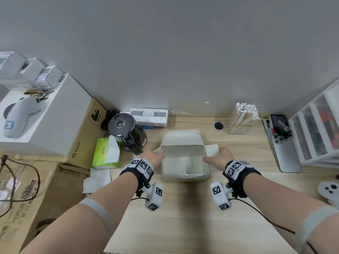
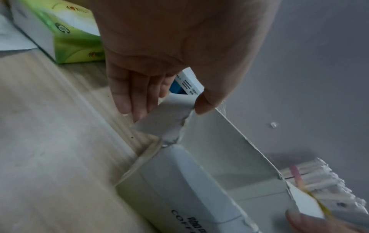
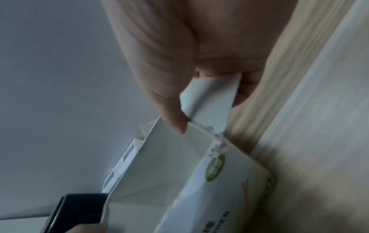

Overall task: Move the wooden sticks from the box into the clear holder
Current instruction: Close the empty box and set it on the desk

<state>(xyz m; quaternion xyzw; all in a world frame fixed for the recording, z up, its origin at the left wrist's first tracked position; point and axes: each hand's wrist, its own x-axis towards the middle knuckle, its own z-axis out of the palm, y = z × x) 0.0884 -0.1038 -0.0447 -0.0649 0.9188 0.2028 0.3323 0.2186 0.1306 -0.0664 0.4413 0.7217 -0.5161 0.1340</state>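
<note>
A white cardboard box [image 1: 183,149] stands open in the middle of the wooden desk, lid tilted back, with white paper-wrapped sticks [image 1: 183,165] inside. My left hand [image 1: 156,157] pinches its left side flap [image 2: 159,124], thumb inside and fingers outside. On the other side my right hand [image 1: 217,156] pinches the right flap [image 3: 209,100] between thumb and fingers. The clear holder [image 1: 240,127] stands at the back right by the wall, full of wrapped sticks [image 1: 246,110] that lean right; it is well beyond both hands.
A black kettle [image 1: 126,131] and a green tissue box [image 1: 106,153] sit close to the left of the box. A phone [image 1: 282,143], clear drawers [image 1: 315,129] and a white controller [image 1: 330,191] line the right. Cardboard boxes [image 1: 55,180] crowd the left edge.
</note>
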